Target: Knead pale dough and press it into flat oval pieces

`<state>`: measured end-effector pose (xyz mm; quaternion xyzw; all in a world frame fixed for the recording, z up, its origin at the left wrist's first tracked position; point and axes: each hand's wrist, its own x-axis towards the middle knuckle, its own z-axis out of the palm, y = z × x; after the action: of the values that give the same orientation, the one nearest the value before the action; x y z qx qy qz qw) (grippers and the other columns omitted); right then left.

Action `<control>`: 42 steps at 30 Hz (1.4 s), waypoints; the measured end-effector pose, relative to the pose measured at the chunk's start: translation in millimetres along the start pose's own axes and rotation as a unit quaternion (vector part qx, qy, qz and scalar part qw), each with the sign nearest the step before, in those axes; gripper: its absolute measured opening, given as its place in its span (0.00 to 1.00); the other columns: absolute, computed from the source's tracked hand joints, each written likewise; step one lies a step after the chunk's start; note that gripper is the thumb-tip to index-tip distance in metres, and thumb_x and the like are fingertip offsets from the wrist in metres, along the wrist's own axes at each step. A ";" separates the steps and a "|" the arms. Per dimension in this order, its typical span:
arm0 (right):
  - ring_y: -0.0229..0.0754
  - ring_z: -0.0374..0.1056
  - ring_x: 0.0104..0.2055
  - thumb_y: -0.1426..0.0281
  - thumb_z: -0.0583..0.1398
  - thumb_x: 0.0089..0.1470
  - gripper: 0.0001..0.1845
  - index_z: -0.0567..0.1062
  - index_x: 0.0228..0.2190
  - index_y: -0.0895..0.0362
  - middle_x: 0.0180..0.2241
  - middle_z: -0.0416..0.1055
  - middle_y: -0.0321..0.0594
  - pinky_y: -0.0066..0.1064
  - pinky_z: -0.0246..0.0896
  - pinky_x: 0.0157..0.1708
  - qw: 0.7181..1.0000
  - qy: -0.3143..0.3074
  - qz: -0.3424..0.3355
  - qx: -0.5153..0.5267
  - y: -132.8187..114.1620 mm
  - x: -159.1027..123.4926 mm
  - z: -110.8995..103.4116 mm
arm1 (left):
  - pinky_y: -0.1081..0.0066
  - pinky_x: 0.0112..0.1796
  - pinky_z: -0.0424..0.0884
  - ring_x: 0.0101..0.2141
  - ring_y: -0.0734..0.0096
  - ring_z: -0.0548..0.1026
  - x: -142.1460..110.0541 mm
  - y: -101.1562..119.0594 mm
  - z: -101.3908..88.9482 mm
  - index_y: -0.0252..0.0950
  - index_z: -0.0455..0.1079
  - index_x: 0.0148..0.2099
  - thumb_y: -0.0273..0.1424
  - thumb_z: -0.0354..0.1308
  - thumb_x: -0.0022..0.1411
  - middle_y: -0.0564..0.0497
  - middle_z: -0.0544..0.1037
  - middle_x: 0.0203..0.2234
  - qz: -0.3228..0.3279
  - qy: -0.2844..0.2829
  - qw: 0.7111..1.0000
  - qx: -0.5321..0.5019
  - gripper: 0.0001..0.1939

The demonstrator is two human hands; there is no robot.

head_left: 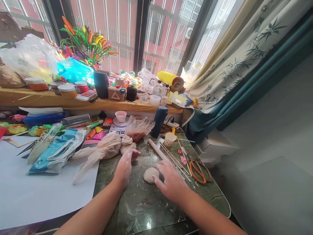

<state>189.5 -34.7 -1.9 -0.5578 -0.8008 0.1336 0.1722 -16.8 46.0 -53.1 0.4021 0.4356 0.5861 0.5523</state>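
Observation:
A round, slightly flattened ball of pale dough (151,175) lies on the dark green, powder-dusted tabletop. My right hand (171,181) is at its right edge, thumb and forefinger spread apart and touching or nearly touching it. To the left of the ball, my left hand (125,167) is raised with loosely curved fingers and holds nothing visible. Just beyond that hand sit rough lumps of dough (128,145), beside a knotted thin plastic bag (105,147). A rolling pin (157,149) lies behind my right hand, which hides its near end. Pale powder marks both hands.
Thin wooden sticks (174,158), orange-handled scissors (198,173) and a paper cup (169,139) are on the right. A dark cylinder (159,121) stands behind. White paper (56,192) and a blue package (58,151) cover the left. The table edge (221,194) curves at right.

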 end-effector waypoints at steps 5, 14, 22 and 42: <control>0.61 0.62 0.59 0.58 0.66 0.50 0.26 0.75 0.49 0.56 0.55 0.68 0.53 0.49 0.57 0.59 0.986 -0.120 0.112 -0.018 -12.5 25.4 -3.8 | 0.60 0.51 0.70 0.42 0.58 0.78 0.1 -0.6 -1.0 0.37 0.74 0.37 0.56 0.56 0.60 0.45 0.82 0.36 -0.003 0.002 1.000 -0.002 0.26; 0.51 0.68 0.51 0.67 0.70 0.43 0.26 0.71 0.46 0.53 0.48 0.71 0.43 0.40 0.62 0.51 0.980 -0.091 0.151 0.091 -15.7 19.5 5.9 | 0.57 0.53 0.69 0.43 0.57 0.78 0.0 -1.7 -0.7 0.37 0.74 0.37 0.57 0.56 0.61 0.45 0.81 0.37 -0.001 0.001 1.000 0.007 0.27; 0.45 0.74 0.41 0.74 0.66 0.47 0.22 0.76 0.47 0.55 0.41 0.78 0.40 0.35 0.68 0.44 0.938 -0.095 0.183 0.277 -8.5 26.6 -3.9 | 0.59 0.52 0.70 0.42 0.58 0.78 -1.8 -0.3 -0.1 0.36 0.75 0.37 0.56 0.56 0.61 0.45 0.81 0.36 0.000 0.002 1.000 0.008 0.26; 0.60 0.59 0.61 0.58 0.61 0.58 0.27 0.72 0.57 0.56 0.58 0.67 0.53 0.51 0.53 0.61 0.995 -0.051 0.089 0.014 -3.1 13.0 11.2 | 0.59 0.51 0.70 0.43 0.58 0.78 -0.3 -2.5 -0.6 0.37 0.75 0.38 0.56 0.55 0.62 0.45 0.82 0.37 0.003 -0.001 1.000 0.021 0.26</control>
<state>178.0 -23.8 -9.1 -0.6166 -0.7539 0.1882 0.1264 -16.7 45.6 -55.6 0.4153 0.4461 0.5785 0.5422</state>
